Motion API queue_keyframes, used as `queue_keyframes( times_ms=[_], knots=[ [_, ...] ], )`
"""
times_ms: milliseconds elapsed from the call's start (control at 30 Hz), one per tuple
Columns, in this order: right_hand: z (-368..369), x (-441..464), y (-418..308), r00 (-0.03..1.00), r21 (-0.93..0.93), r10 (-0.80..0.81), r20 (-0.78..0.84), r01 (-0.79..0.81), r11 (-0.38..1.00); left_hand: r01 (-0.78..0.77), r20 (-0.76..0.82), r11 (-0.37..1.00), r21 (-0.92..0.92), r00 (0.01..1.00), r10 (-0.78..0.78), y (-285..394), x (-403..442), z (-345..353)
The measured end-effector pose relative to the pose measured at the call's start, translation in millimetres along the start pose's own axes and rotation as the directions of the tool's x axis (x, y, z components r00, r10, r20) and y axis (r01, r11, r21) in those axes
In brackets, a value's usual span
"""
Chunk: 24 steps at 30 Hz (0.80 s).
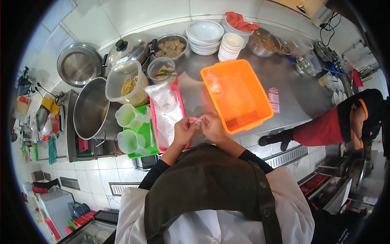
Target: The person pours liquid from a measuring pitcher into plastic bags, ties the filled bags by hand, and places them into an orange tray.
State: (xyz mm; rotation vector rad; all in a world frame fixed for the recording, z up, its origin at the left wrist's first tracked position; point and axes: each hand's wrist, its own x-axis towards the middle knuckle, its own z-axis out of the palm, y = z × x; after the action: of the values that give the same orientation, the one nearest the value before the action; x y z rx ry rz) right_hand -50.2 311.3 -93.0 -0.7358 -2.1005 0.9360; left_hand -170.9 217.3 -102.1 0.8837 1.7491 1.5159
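Observation:
My left hand (185,129) and my right hand (212,127) meet close together in front of my apron, fingertips pinched on a small clear plastic piece (198,121) between them. It looks like the top of a thin bag, but its lower part is hard to make out. Just left of my hands, clear plastic bags (168,118) lie in a pink tray (181,99). On the right is an orange tub (260,91) with a small clear filled bag (213,83) in its far left corner. A pink and white packet (274,100) lies right of the tub.
Two clear jugs (129,117) stand on a green tray (145,132). Behind are a large pot (91,107), a food container (126,83), white bowls (205,31) and stacked cups (231,45). Another person (325,126) stands at the right.

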Motion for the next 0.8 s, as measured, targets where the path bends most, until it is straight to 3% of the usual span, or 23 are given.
queue_keyframes(
  times_ms=[100, 200, 333, 400, 500, 700, 800],
  knots=[
    [0.7, -0.3, 0.9, 1.0, -0.002, -0.014, 0.011, 0.014, 1.0, 0.042, 0.06, 0.993, -0.111, 0.998, -0.036, -0.2, 5.9, -7.0],
    [-0.1, -1.3, 0.7, 0.999, 0.018, -0.007, 0.031, 0.007, 1.0, -0.045, 0.133, 0.994, -0.099, 0.989, 0.058, -8.4, 15.5, -12.4],
    [-1.7, -2.1, 1.6, 0.998, 0.047, 0.014, 0.059, -0.016, 0.999, -0.156, 0.246, 0.977, 0.148, 0.962, 0.116, -5.3, 26.7, -25.2],
    [-2.0, -2.3, 2.0, 0.998, 0.058, 0.016, 0.059, -0.02, 0.998, -0.266, 0.292, 0.93, 0.254, 0.938, 0.188, 2.4, 30.2, -29.9],
    [-2.8, -2.6, 1.5, 0.997, 0.059, 0.024, 0.071, -0.029, 0.998, -0.591, 0.413, 0.666, 0.455, 0.803, 0.43, 11.7, 34.2, -35.0],
    [-1.1, -4.4, 7.0, 0.994, 0.055, 0.06, 0.088, -0.065, 0.996, -0.735, 0.486, 0.536, 0.416, 0.677, 0.552, 22.4, 37.1, -33.4],
    [-1.4, -3.1, 7.4, 0.994, 0.072, 0.067, 0.083, -0.073, 0.995, -0.69, 0.465, 0.556, 0.463, 0.724, 0.51, 23.3, 36.6, -26.8]
  ],
)
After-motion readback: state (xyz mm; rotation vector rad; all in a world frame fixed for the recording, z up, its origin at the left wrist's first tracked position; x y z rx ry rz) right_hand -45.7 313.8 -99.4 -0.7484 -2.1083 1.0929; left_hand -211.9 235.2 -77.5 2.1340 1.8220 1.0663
